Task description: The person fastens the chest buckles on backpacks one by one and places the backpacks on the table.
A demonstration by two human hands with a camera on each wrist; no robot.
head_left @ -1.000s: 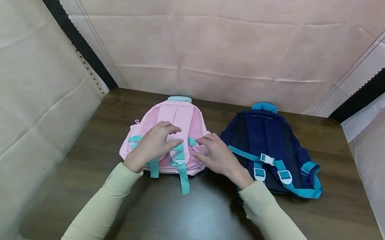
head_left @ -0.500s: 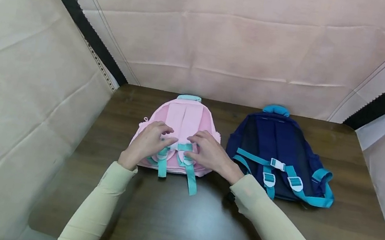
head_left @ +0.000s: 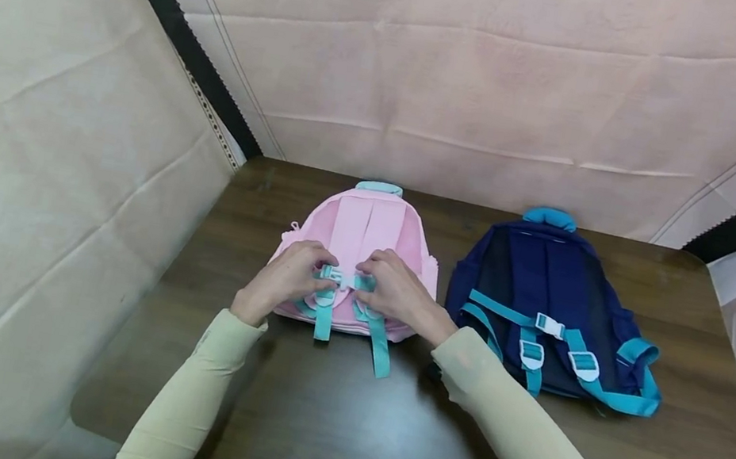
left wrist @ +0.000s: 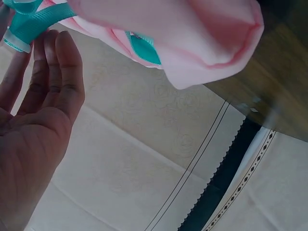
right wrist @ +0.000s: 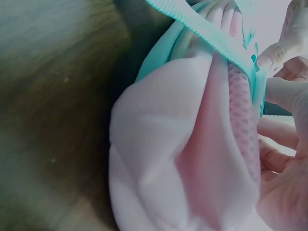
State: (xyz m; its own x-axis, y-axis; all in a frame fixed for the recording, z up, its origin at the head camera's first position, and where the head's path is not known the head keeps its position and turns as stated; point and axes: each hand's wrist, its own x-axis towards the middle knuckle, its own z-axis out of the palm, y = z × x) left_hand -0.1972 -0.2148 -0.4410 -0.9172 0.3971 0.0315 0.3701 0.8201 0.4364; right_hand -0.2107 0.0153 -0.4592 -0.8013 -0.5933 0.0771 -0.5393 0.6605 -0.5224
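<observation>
A pink backpack (head_left: 369, 222) lies on the table with its strap side up and a pale blue top handle. Across its lower middle runs a teal chest strap (head_left: 364, 283) with a light teal buckle (head_left: 332, 274). My left hand (head_left: 288, 279) pinches the buckle end from the left. Opposite it, my right hand (head_left: 396, 290) holds the strap's other side between thumb and fingers. In the left wrist view, teal webbing (left wrist: 45, 21) passes over my fingertips. The right wrist view shows my thumb (right wrist: 275, 55) against the teal webbing, beside the bag's pink side.
To the right lies a navy backpack (head_left: 543, 265) with blue straps and a white buckle (head_left: 549, 326) done up across them. Both bags rest on a dark wooden table (head_left: 323, 423). Pale cloth walls (head_left: 463, 84) rise behind and at the sides.
The head view has shifted, so both bags sit further right. My hands have drawn together over the pink backpack, and the teal chest strap with its buckle now shows between my fingers.
</observation>
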